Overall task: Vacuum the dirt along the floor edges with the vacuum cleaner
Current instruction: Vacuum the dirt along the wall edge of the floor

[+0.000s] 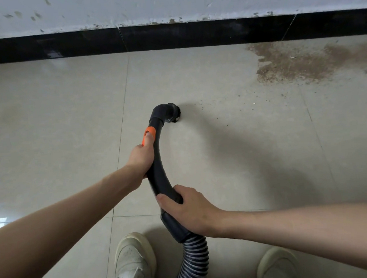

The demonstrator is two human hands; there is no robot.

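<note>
Vacuum wand [159,175], black, curved: left hand [141,158] grasps upper section, thumb on orange slider [149,134]; right hand [192,212] grasps lower end above ribbed hose [194,259]. Brush nozzle [172,115] on tile floor [47,126], centre. Dirt patch [299,63] at 2 o'clock, against black skirting [171,36].

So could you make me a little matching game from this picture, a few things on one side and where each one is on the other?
Things:
1. round black brush nozzle
2. brown patch of dirt
3. orange plastic slider
4. ribbed grey hose

Places:
A. under the left hand's thumb
B. on the beige tile floor, by scattered crumbs
C. between the two pale sneakers
D. along the black skirting board, upper right

Pairs: 1-B, 2-D, 3-A, 4-C
</note>
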